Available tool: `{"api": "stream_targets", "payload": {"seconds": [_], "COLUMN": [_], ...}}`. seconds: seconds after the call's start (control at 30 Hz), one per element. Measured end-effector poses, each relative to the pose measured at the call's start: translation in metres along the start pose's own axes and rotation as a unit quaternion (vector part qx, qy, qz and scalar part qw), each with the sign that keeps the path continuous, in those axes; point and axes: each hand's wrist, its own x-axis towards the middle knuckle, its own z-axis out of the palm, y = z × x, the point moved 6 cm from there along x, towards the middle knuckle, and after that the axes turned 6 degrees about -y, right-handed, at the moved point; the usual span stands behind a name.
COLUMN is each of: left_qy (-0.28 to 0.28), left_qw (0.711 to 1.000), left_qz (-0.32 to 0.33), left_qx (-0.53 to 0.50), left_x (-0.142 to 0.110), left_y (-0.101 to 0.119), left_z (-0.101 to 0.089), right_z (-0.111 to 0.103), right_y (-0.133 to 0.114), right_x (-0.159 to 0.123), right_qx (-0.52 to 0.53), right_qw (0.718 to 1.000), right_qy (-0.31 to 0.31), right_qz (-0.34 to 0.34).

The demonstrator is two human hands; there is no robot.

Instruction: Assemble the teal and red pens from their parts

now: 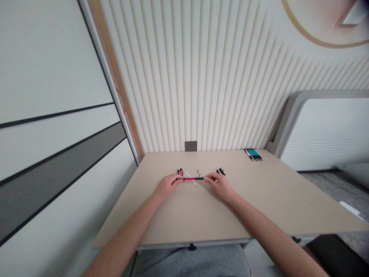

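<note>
A red and black pen [192, 178] is held level above the table between my two hands. My left hand [166, 184] is closed on its left end, the fingertips covering part of it. At the black right end, the fingers of my right hand [219, 184] are pinched together; whether they also hold a small part there is hidden. Thin white pen refills [195, 183] lie on the table just behind and below the pen. Short red and black pen pieces [181, 171] rest beyond my left hand. Beyond my right hand are small black pieces [221, 171].
Tiny dark springs or pins [198, 171] lie behind the pen. A row of several teal and black pens [253, 154] is at the table's far right. The table [259, 200] meets a ribbed wall with a socket [190, 146]; a white cabinet [57, 161] stands left.
</note>
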Motion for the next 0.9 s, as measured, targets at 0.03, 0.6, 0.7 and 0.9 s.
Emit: {"api": "stream_targets", "payload": {"seconds": [0.03,0.6,0.7,0.9], "left_qy": [-0.002,0.006,0.0,0.01], "left_qw": [1.0,1.0,1.0,1.0], "left_qz": [0.002,-0.004,0.002,-0.001], "left_qx": [0.003,-0.002,0.001,0.001], "left_x": [0.0,0.0,0.0,0.0], "left_y": [0.0,0.008,0.008,0.005], "left_z": [0.001,-0.003,-0.002,-0.002], "right_z": [0.001,-0.006,-0.003,-0.007], "right_y": [-0.001,-0.013,-0.01,-0.022], "right_x": [0.0,-0.002,-0.002,-0.004], "right_qx": [-0.013,-0.057,-0.074,-0.064], "right_qw": [1.0,0.995,0.996,0.993], "right_qy": [-0.006,0.013,-0.003,0.018], "right_qz": [0.0,-0.077,-0.049,-0.099]}}
